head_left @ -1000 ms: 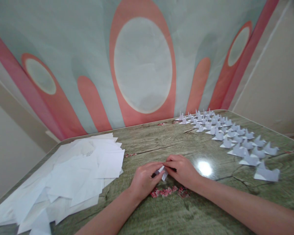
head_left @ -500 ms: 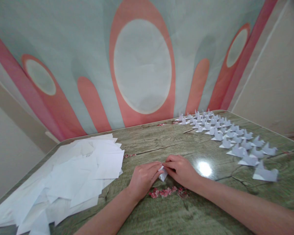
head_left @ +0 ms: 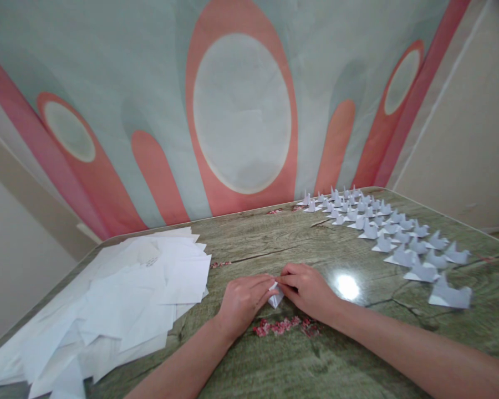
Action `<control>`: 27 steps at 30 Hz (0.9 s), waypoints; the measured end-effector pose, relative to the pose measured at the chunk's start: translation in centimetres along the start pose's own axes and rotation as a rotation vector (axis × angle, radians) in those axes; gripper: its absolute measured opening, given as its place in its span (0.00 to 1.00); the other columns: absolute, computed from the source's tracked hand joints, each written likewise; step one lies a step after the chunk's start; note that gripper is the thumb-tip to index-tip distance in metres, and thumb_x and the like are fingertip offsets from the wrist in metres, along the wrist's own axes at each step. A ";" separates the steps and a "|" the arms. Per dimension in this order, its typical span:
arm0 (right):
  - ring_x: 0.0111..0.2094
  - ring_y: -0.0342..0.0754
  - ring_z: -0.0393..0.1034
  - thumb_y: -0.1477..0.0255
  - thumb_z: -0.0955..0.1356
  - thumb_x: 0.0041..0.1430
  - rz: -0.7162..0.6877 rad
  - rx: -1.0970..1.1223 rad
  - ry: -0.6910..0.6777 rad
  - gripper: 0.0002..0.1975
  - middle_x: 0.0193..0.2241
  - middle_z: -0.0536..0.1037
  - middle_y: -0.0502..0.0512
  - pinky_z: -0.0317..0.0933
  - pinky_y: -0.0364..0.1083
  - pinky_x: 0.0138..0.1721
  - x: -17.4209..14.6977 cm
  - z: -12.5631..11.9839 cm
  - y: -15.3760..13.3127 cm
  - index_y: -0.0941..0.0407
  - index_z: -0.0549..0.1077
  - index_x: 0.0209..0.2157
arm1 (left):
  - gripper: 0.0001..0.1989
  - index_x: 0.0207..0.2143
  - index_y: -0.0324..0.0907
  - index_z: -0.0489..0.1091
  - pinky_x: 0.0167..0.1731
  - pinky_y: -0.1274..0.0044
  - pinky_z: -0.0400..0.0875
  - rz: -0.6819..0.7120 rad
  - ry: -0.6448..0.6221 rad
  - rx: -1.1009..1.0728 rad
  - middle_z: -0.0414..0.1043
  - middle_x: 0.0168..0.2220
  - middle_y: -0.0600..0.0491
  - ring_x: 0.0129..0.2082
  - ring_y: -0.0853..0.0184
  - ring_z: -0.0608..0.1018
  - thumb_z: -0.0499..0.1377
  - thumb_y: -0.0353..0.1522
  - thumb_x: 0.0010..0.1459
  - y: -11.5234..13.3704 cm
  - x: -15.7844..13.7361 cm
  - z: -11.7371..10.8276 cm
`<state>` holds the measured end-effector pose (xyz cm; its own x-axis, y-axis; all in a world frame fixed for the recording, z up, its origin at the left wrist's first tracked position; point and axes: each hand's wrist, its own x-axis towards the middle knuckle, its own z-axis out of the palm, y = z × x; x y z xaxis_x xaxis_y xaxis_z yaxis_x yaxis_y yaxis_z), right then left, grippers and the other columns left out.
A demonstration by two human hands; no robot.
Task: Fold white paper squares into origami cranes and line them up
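Two bare hands meet low over the table (head_left: 258, 241), and between their fingertips I can see one small piece of folded white paper (head_left: 276, 299), its pointed end turned toward the person. The left hand (head_left: 242, 305) pinches it from its left side, fingers bent over the far end; the right hand (head_left: 305, 287) has thumb and fingers gathered in a pinch at that same far end, though the fingertips cover the exact hold. Just on the near side of the paper runs a strip of pink printed blossoms (head_left: 278, 326). Over by the left arm, loose white sheets (head_left: 128, 302) lie in an overlapping, untidy spread. Well off to the right, many little folded paper birds (head_left: 449, 293) stand in slanting rows reaching back toward the painted-looking backdrop (head_left: 162, 83)
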<state>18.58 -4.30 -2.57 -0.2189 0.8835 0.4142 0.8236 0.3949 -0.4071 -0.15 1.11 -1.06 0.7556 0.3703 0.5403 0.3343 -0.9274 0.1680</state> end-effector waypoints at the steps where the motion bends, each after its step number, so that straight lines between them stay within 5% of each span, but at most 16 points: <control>1: 0.31 0.43 0.67 0.74 0.64 0.58 -0.001 0.000 0.001 0.08 0.27 0.73 0.50 0.55 0.44 0.33 0.0 0.0 0.0 0.53 0.76 0.30 | 0.09 0.40 0.42 0.72 0.40 0.77 0.73 0.000 0.000 -0.001 0.76 0.39 0.52 0.39 0.68 0.78 0.55 0.33 0.59 0.0 0.0 0.0; 27: 0.31 0.44 0.66 0.73 0.64 0.58 -0.020 0.000 0.009 0.08 0.27 0.73 0.50 0.56 0.44 0.34 0.0 0.1 -0.1 0.52 0.76 0.32 | 0.09 0.40 0.43 0.70 0.41 0.76 0.70 -0.028 -0.024 0.015 0.76 0.39 0.52 0.38 0.67 0.77 0.54 0.33 0.59 0.6 0.1 -0.2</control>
<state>18.48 -4.29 -2.61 -0.2305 0.8734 0.4290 0.8190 0.4121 -0.3992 0.00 0.54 -0.72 0.7589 0.3972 0.5160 0.3634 -0.9159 0.1706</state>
